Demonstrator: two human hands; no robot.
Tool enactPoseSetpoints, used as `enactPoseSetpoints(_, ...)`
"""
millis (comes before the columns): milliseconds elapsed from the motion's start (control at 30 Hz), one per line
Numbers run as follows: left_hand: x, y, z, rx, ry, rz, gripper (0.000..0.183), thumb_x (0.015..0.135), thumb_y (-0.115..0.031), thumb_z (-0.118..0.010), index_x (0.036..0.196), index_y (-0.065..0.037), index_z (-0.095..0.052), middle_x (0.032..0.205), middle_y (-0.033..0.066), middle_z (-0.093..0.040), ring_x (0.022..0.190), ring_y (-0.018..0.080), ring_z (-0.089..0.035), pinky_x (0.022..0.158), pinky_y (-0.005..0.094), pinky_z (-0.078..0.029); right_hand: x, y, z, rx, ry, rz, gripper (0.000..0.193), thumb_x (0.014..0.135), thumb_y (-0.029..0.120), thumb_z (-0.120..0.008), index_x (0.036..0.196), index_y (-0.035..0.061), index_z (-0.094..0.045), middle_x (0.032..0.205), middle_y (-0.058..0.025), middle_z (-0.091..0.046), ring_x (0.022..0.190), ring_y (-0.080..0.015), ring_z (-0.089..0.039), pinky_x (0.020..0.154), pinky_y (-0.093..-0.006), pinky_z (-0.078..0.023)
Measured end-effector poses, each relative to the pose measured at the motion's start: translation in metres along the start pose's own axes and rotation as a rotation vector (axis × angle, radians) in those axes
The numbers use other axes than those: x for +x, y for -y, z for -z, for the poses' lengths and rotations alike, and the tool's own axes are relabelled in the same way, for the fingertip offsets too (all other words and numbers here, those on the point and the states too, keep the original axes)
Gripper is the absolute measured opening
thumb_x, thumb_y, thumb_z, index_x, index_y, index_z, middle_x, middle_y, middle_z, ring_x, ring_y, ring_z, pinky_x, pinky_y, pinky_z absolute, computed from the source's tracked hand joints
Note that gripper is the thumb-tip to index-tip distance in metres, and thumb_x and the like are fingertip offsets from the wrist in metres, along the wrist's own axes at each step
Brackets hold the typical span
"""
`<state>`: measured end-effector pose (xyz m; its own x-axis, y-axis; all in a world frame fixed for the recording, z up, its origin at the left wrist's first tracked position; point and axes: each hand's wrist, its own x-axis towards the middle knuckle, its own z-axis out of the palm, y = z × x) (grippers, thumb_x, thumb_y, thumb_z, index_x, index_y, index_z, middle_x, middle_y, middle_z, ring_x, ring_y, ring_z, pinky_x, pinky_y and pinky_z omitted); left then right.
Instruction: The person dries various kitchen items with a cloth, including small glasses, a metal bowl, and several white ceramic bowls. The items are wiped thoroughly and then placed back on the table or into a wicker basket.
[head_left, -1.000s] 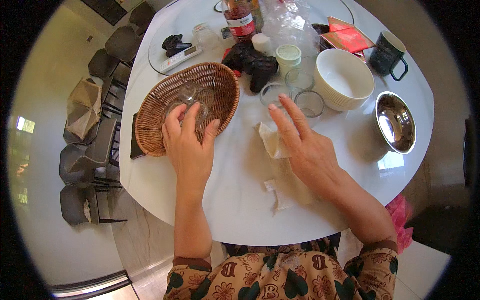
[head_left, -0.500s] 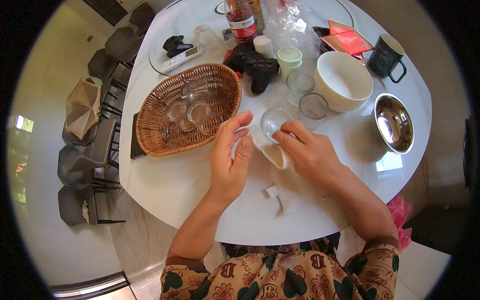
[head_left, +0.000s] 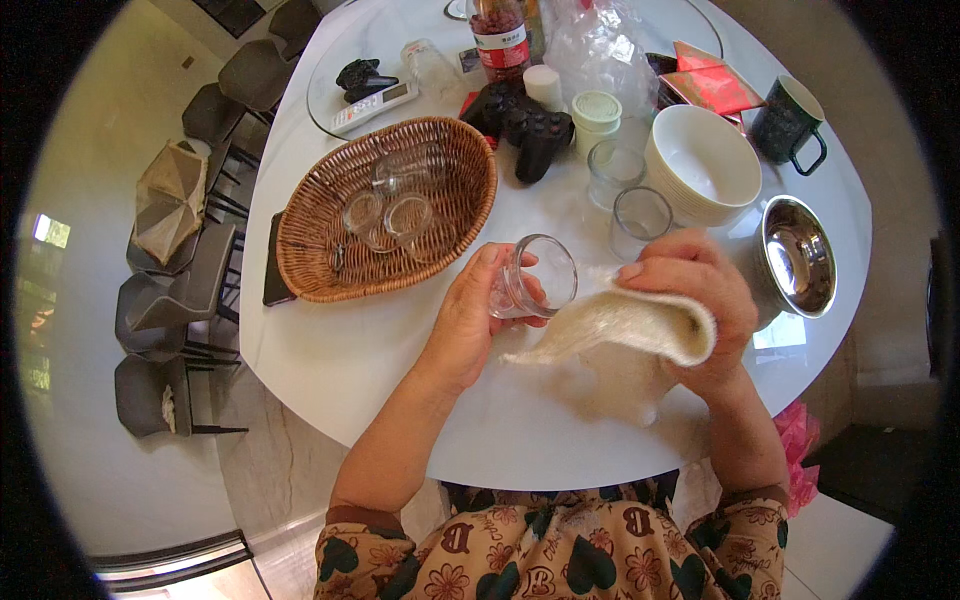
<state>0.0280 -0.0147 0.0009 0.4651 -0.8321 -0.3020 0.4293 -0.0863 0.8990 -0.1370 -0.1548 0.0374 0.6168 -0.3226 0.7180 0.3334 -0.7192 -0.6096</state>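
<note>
— Left hand (head_left: 470, 325) first: where does it sit?
— Raised over the round white marble table (head_left: 350, 350), forearm coming up from the lower edge, fingers curled around a small clear drinking glass (head_left: 530, 280) tipped on its side, mouth toward the right

— And the right hand (head_left: 695, 300)?
— Just beside it, closed on a folded cream cloth (head_left: 620, 335) whose edge reaches the glass

— What lies around them?
— An oval wicker basket (head_left: 300, 250) holding more clear glasses stands to the left; two empty glasses, a white bowl (head_left: 700, 165) and a steel bowl (head_left: 795, 255) sit beyond; grey chairs (head_left: 165, 320) line a pale floor
</note>
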Motion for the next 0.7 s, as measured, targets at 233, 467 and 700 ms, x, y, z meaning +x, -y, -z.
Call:
enactPoseSetpoints(233, -0.004, 0.0, -0.005, 0.111, 0.008, -0.043, 0.051, 0.095, -0.053, -0.036, 0.11, -0.007, -0.051, 0.087, 0.0054, -0.061, 0.081, 0.0136, -0.061, 0.07, 0.0282, -0.05, 0.001, -0.006, 0.005, -0.192, -0.162, 0.04, 0.042, 0.063, 0.013, -0.082, 0.1, 0.0044, -0.065, 0.096, -0.007, -0.062, 0.086, -0.0199, -0.058, 0.071, -0.0282, -0.048)
enactPoseSetpoints(467, -0.007, 0.01, -0.012, 0.192, 0.164, -0.1, 0.044, 0.097, -0.047, -0.039, 0.114, -0.007, -0.049, 0.087, 0.0025, -0.058, 0.079, 0.0093, -0.058, 0.065, 0.0263, -0.051, -0.011, -0.011, -0.02, -0.172, 0.067, -0.185, 0.052, 0.065, 0.007, -0.077, 0.112, 0.0066, -0.056, 0.104, -0.0135, -0.054, 0.092, -0.0315, -0.059, 0.076, -0.0355, -0.049)
enactPoseSetpoints(700, -0.017, 0.016, -0.021, 0.544, 0.246, -0.217, 0.046, 0.095, -0.045, -0.046, 0.115, -0.004, -0.042, 0.089, 0.0099, -0.061, 0.079, 0.0176, -0.061, 0.069, 0.0295, -0.05, -0.018, -0.011, -0.02, -0.117, 0.278, -0.35, 0.042, 0.061, 0.006, -0.076, 0.099, 0.0065, -0.057, 0.091, -0.0133, -0.061, 0.082, -0.0334, -0.062, 0.069, -0.0374, -0.05)
